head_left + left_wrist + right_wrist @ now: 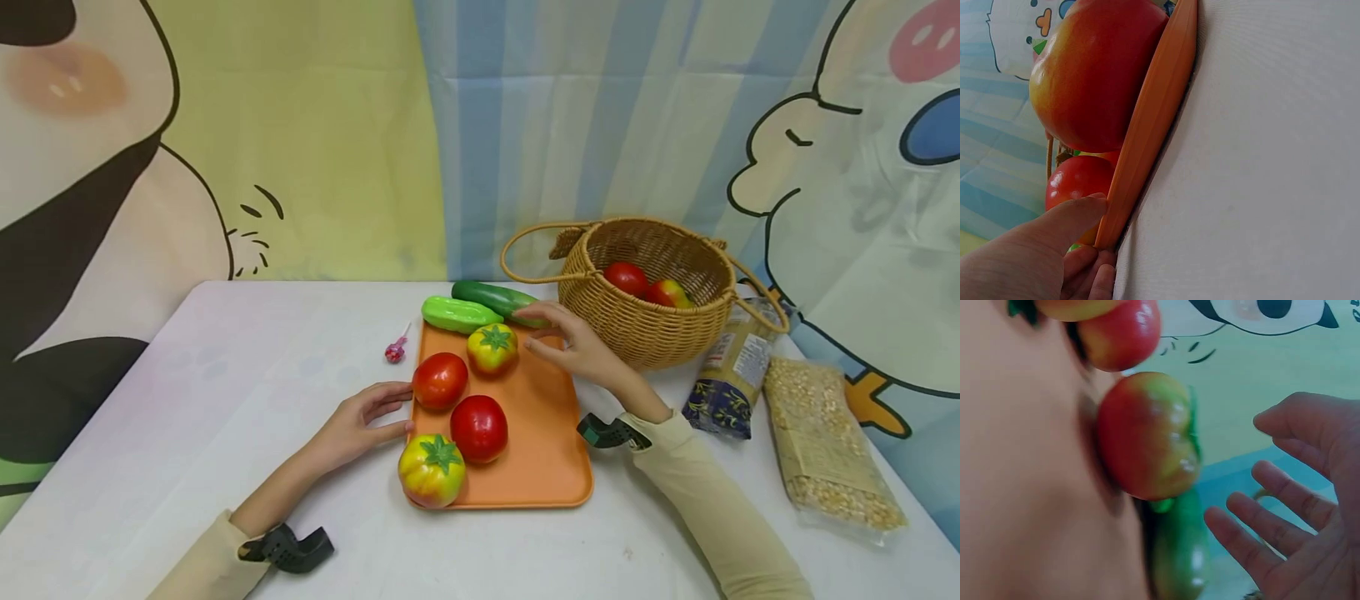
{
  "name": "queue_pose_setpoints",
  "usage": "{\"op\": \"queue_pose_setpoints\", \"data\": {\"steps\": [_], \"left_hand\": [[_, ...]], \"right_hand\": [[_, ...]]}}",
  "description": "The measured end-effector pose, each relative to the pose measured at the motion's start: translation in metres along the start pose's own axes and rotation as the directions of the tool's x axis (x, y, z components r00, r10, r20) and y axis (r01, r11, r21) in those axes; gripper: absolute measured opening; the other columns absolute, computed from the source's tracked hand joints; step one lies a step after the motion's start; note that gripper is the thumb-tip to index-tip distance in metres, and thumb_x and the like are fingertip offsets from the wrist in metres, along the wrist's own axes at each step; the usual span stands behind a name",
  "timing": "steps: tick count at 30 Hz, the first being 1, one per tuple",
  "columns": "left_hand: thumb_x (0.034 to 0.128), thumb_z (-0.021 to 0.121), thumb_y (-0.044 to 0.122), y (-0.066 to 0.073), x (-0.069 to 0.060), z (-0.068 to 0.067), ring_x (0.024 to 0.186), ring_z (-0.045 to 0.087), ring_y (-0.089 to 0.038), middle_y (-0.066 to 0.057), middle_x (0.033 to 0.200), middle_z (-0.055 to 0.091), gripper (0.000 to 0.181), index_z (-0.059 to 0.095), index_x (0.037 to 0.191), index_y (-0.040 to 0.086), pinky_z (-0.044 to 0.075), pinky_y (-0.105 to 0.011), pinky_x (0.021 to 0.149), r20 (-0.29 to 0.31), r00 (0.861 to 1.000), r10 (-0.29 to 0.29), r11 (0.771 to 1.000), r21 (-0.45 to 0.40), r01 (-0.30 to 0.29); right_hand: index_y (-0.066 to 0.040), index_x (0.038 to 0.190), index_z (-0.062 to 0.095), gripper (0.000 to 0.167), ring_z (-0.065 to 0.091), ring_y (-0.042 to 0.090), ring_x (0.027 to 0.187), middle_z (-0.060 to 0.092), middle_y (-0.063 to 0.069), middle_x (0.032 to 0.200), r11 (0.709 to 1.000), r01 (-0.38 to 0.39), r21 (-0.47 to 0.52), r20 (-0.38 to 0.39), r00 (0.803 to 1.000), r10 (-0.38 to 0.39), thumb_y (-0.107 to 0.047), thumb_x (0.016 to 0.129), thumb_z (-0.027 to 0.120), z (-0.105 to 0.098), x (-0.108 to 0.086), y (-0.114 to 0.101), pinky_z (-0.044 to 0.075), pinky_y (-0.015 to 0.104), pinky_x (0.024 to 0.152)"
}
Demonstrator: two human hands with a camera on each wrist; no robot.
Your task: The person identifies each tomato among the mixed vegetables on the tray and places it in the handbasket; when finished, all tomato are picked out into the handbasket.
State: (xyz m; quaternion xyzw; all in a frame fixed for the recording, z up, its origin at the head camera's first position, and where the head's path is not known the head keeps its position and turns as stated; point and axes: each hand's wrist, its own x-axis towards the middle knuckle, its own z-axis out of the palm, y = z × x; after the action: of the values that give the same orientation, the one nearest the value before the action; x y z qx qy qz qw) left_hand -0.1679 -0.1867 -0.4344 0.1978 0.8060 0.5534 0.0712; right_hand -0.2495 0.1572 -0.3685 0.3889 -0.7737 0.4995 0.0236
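My left hand (358, 423) touches the left edge of an orange tray (543, 450) with fingers mostly extended; the left wrist view shows its thumb (1088, 212) against the rim. Over the tray's upper right, my right hand (573, 342) is spread with nothing in it, beside a yellow tomato with a green star-shaped top (492, 349). On the tray also lie a red-orange tomato (439, 381), a dark red tomato (479, 428) and another yellow tomato (431, 471) at the near left corner. A light green vegetable (459, 314) and a dark green cucumber (491, 295) lie at the far edge.
A wicker basket (645, 333) holding red fruit (627, 277) stands behind my right hand, its handles sticking out. Right of it lie a dark-bottomed packet (727, 375) and a clear bag of grains (828, 442). A wrapped lollipop (395, 348) lies left of the tray.
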Motion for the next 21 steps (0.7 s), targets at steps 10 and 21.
{"op": "queue_pose_setpoints", "data": {"steps": [10,21], "left_hand": [[0.0859,0.075,0.011,-0.002,-0.002,-0.001,0.124,0.056,-0.036,-0.022,0.135,0.055,0.057,0.051,0.135,-0.004,0.046,-0.037,0.103,-0.001,1.0,-0.002,1.0,-0.002,0.002],[0.0859,0.075,0.01,0.0,-0.001,0.0,0.124,0.055,-0.037,-0.023,0.135,0.055,0.058,0.05,0.136,-0.004,0.046,-0.037,0.103,0.003,1.0,-0.004,1.0,0.001,0.004]], "right_hand": [[0.004,0.137,0.049,0.053,0.048,0.039,0.127,0.042,0.022,0.144,0.995,-0.091,0.048,0.059,0.994,0.089,0.002,0.088,0.068,0.016,0.0,0.015,0.05,0.055,0.097],[-0.006,0.144,0.046,0.06,0.027,0.035,0.143,0.025,0.017,0.158,0.994,-0.052,-0.097,0.192,0.979,0.07,-0.008,0.089,0.071,0.024,-0.001,0.017,0.032,0.058,0.113]]}}
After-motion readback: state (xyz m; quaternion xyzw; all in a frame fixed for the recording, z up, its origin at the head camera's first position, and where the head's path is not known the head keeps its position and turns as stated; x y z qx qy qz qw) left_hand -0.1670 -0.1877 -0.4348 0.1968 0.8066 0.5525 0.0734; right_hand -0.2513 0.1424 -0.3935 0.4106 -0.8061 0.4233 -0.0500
